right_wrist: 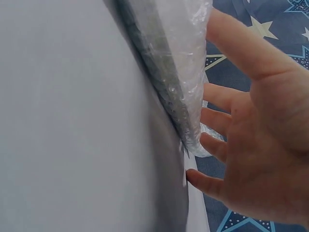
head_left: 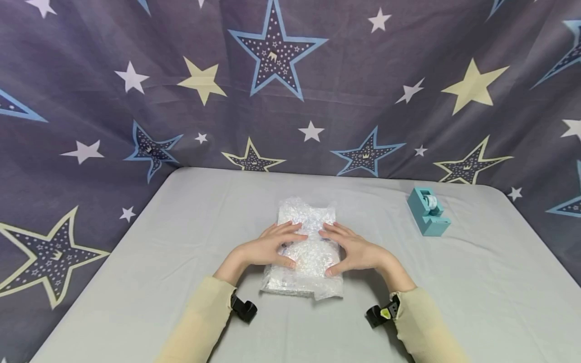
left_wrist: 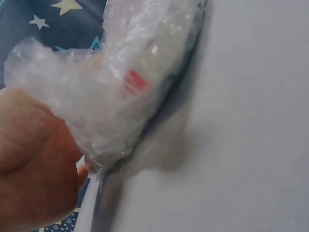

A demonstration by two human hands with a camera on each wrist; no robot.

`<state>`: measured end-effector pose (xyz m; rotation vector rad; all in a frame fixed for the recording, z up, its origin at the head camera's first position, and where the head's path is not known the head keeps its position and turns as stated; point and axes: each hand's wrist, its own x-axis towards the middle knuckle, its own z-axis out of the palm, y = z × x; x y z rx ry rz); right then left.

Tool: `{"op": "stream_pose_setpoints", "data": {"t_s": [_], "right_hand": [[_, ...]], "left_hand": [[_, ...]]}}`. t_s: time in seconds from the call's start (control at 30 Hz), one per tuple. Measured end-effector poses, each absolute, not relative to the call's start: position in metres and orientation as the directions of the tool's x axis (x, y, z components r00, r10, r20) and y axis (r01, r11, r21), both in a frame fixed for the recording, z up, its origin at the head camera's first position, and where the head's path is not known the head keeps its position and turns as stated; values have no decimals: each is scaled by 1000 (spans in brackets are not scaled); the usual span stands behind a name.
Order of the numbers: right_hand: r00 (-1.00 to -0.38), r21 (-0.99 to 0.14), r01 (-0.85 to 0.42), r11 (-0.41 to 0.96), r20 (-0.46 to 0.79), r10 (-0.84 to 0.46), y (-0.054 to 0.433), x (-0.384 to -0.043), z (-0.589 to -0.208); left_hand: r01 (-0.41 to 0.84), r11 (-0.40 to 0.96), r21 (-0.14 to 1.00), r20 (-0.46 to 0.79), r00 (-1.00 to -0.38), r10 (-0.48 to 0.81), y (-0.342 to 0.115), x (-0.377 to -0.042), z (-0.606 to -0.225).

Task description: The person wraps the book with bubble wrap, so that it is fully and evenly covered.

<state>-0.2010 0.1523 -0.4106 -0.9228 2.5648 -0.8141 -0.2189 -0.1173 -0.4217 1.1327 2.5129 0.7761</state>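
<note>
A package wrapped in clear bubble wrap [head_left: 314,259] lies flat on the table, its loose ends spreading at the far and near sides. My left hand [head_left: 269,247] rests on its left part with the fingers spread and relaxed. From the other side, my right hand [head_left: 360,251] touches the right part, fingers spread, thumb near the front. In the left wrist view a red mark [left_wrist: 136,82] shows through the wrap. The right wrist view shows the straight fingers of that hand along the wrap's edge. What lies inside the wrap is blurred by the plastic.
A teal tape dispenser [head_left: 427,212] with a roll of tape stands at the back right of the grey-covered table [head_left: 181,227]. Behind and beside the table hangs a dark curtain [head_left: 317,111] with stars. Small black wrist cameras sit on both wrists.
</note>
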Motion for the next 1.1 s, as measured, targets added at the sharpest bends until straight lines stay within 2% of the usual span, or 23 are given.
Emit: {"op": "stream_pose_setpoints", "data": {"t_s": [0.3,0.57,0.73,0.9,1.1], "right_hand": [[-776,-626,-463,627,-55,-628,152,-199,-410],[-818,-636,-483,602,82,-570,154,-197,-405],[-857,-622,-474,623,165,-488,169,-196,-404],[-910,-596,-402,695,178,-373,189,-194,-399],[-931,-561,-365,742,213,-297,214,-192,-396]], "left_hand": [[604,543,583,-13,-662,749,-114,-219,-423],[591,565,576,-26,-678,735,-114,-217,-426],[583,554,595,-20,-678,735,-113,-217,-426],[573,553,605,-22,-683,730,-114,-216,-426],[595,516,617,29,-672,740,-117,-215,-428]]}}
